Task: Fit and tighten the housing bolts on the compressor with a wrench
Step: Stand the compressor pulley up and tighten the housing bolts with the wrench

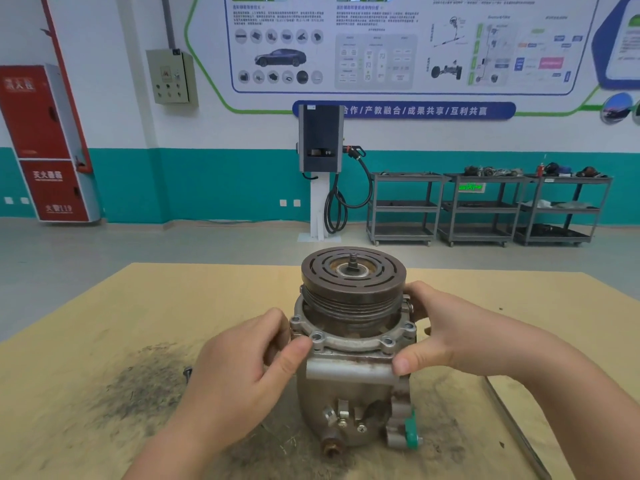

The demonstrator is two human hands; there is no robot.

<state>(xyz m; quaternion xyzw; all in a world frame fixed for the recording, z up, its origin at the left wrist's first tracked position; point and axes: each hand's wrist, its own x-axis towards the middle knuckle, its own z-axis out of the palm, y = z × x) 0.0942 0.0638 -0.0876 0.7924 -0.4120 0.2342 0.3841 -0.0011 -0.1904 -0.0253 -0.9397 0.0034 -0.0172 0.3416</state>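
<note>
Down at the near edge, the compressor (353,358) stands upright on the wooden table (104,306), pulley end up, amid a dark smear of grime. Left hand (239,368) grips the housing flange, thumb on a bolt hole. Right hand (450,334) clasps the other side, thumb pressed under the flange, fingers curled round the back. A small dark item (187,371) peeks out left of the left hand, possibly a bolt, hard to say. Further off, a charging post (320,140), then grey carts (485,206) along the teal wall.
</note>
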